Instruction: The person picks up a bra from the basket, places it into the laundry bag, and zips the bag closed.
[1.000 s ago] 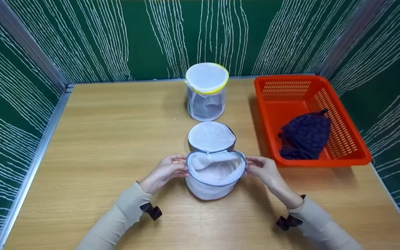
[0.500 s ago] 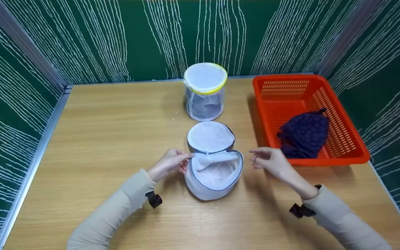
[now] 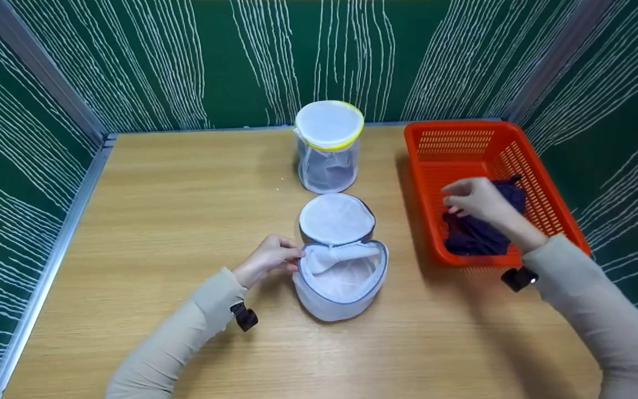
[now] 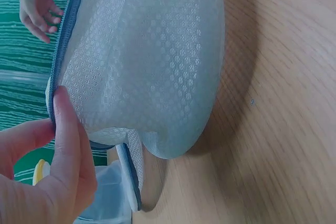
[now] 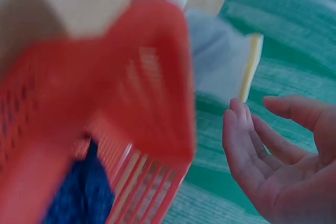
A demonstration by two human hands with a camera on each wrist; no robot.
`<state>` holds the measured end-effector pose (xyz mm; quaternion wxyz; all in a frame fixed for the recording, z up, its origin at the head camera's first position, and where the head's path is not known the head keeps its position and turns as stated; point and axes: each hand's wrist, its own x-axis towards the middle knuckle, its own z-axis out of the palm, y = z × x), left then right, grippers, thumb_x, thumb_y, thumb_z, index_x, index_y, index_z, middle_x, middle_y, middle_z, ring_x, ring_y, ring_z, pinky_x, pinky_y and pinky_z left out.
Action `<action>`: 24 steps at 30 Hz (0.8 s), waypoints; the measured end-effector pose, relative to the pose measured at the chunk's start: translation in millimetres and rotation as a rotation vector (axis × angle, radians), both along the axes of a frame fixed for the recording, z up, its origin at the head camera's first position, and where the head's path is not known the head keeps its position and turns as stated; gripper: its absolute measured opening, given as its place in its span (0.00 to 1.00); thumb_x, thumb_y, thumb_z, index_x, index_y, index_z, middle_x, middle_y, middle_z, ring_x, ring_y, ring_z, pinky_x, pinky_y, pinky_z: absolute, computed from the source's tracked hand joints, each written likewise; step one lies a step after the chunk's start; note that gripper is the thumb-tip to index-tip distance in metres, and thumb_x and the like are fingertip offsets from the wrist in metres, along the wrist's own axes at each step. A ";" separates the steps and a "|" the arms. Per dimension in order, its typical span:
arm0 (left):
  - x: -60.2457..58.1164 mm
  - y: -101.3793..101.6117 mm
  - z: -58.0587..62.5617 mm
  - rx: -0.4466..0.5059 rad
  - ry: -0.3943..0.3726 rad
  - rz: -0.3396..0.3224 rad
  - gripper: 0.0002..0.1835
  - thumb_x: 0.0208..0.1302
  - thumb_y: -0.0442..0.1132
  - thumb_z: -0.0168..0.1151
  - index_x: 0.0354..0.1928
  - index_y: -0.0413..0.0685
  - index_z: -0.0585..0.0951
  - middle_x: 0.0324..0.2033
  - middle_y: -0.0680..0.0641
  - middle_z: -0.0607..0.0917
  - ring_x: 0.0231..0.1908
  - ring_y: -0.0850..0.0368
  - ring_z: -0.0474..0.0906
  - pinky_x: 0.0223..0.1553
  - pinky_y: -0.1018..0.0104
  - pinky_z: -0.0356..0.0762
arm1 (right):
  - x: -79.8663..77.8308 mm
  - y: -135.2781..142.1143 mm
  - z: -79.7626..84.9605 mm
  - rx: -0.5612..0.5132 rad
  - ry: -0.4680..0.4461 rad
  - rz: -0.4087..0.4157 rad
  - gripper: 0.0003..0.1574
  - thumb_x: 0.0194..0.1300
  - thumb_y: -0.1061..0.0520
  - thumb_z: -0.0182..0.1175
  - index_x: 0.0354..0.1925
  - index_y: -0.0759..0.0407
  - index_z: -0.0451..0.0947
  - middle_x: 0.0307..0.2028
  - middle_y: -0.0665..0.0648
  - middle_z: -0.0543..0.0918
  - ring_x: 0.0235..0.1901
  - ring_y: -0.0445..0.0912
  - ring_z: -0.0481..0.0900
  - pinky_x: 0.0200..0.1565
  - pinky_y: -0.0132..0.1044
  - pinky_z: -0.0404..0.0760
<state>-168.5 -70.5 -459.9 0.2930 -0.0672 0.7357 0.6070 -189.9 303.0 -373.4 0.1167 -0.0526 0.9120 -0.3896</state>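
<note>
A white mesh laundry bag (image 3: 327,305) with a blue-grey zipper edge stands on the table, its round lid (image 3: 336,218) folded back behind it. My left hand (image 3: 271,257) pinches the zipped rim on the left side, thumb and fingers on either side of it in the left wrist view. Over the red basket hovers my right hand (image 3: 479,199), fingers loosely bent with nothing between them. Below it lies a dark navy patterned cloth (image 3: 477,238), partly hidden by the hand and wrist. In the right wrist view the right hand (image 5: 283,166) appears with thumb and fingers apart.
The red plastic basket (image 3: 416,183) with slotted walls stands at the right of the wooden table (image 3: 186,194). Behind the bag is a taller mesh laundry bag (image 3: 330,124) with a yellow rim, upright with its top covered. Green panels with white lines surround the table.
My right hand has let go of the bag's right rim and moved right and up, over the basket. The left hand still holds the rim, slightly higher; the bag's opening has become more pointed.
</note>
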 end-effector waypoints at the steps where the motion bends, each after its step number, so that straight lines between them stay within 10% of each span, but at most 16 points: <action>1: 0.2 -0.4 -0.2 0.002 0.001 0.004 0.09 0.55 0.27 0.56 0.38 0.29 0.77 0.21 0.47 0.78 0.16 0.63 0.73 0.22 0.75 0.76 | -6.0 4.8 1.1 0.030 0.001 0.000 0.22 0.61 0.62 0.51 0.50 0.77 0.68 0.42 0.74 0.76 0.24 0.37 0.77 0.28 0.31 0.79; 7: 0.9 -2.9 -6.6 0.073 0.015 0.038 0.10 0.53 0.26 0.58 0.39 0.29 0.76 0.23 0.48 0.77 0.18 0.64 0.73 0.23 0.75 0.76 | -37.7 30.8 2.5 0.200 0.006 0.014 0.23 0.61 0.60 0.51 0.49 0.78 0.68 0.41 0.76 0.75 0.22 0.42 0.78 0.25 0.35 0.79; 16: 6.4 -4.1 -15.4 0.140 0.034 0.151 0.09 0.54 0.26 0.58 0.38 0.32 0.76 0.26 0.48 0.78 0.19 0.64 0.72 0.23 0.74 0.75 | -71.1 56.6 -9.0 0.590 0.020 0.142 0.22 0.56 0.68 0.53 0.49 0.78 0.67 0.47 0.78 0.70 0.44 0.67 0.69 0.43 0.57 0.71; 24: 11.9 -5.6 -20.0 0.207 0.095 0.185 0.10 0.54 0.26 0.56 0.41 0.31 0.76 0.27 0.48 0.79 0.20 0.63 0.73 0.24 0.74 0.75 | -84.5 71.4 -24.7 0.615 -0.088 0.191 0.26 0.53 0.71 0.56 0.51 0.79 0.64 0.49 0.79 0.66 0.47 0.69 0.66 0.44 0.58 0.70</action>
